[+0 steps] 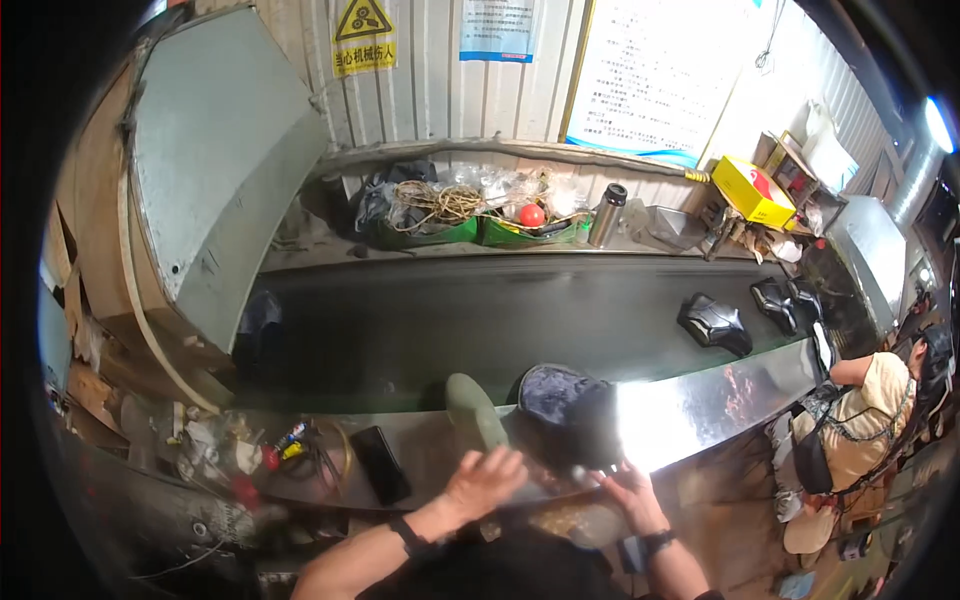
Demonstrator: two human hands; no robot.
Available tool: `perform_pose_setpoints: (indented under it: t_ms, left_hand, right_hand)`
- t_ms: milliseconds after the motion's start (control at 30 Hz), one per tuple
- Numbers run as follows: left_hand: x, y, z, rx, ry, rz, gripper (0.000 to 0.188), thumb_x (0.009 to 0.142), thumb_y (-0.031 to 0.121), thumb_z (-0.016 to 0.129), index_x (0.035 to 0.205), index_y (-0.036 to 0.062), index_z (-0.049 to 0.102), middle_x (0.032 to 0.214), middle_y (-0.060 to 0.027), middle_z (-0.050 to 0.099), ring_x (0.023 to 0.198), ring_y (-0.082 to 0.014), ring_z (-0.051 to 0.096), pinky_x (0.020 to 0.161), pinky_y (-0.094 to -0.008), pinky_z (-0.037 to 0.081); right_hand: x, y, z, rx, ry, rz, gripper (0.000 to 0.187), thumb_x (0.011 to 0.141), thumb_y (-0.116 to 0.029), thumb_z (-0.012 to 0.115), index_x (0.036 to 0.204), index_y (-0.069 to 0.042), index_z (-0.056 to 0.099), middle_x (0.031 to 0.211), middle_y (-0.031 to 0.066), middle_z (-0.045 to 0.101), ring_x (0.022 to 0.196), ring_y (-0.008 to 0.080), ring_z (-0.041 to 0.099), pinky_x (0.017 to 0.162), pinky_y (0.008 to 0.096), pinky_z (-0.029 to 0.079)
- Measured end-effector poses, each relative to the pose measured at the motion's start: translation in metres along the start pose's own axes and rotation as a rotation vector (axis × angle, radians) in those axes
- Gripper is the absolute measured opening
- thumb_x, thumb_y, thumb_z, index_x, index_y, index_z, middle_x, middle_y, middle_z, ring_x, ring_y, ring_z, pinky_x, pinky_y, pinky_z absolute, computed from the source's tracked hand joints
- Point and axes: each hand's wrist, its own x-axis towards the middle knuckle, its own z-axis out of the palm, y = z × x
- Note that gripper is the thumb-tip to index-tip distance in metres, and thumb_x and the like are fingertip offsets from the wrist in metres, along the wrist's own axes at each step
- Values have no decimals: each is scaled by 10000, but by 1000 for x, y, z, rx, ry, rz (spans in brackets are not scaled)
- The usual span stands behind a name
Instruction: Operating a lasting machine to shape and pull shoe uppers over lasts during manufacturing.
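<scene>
A dark boot or shoe with a fuzzy grey-blue lining (560, 393) stands at the near edge of the conveyor belt, its lower part smeared by motion. My right hand (632, 492) grips its near end, the fingers partly hidden beneath it. To the left, a pale green shoe last (474, 408) lies tilted over the metal ledge. Close to the last's near end is my left hand (487, 480), palm down with fingers stretched out; whether the fingertips touch it I cannot tell. Both wrists wear dark bands.
Several black shoe pieces (714, 322) sit on the conveyor belt (430, 320) at right, near a seated co-worker (860, 420). A phone (380, 465) and small tools (295, 440) lie on the left ledge. Behind the belt are green bins (440, 236) and a steel flask (608, 215).
</scene>
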Motion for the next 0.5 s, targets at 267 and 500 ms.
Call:
perform_pose_setpoints:
  t_ms: [267, 500]
  left_hand:
    - [2, 47, 3, -641, -241, 24, 150, 839, 306, 709, 921, 186, 745, 1280, -51, 614, 1252, -197, 496, 1077, -487, 278]
    - [23, -56, 13, -2194, 267, -1960, 489, 980, 353, 667, 1298, -12, 594, 1193, -87, 690, 1095, -229, 640, 1012, -404, 497]
  right_hand:
    - [-18, -31, 19, 588, 257, 49, 601, 963, -175, 689, 1497, -222, 417, 1410, 75, 542, 1308, 346, 517, 998, 714, 477]
    - [-69, -38, 35, -1052, -71, -321, 409, 967, -106, 669, 1372, -75, 624, 980, 90, 696, 876, 176, 648, 835, 323, 552]
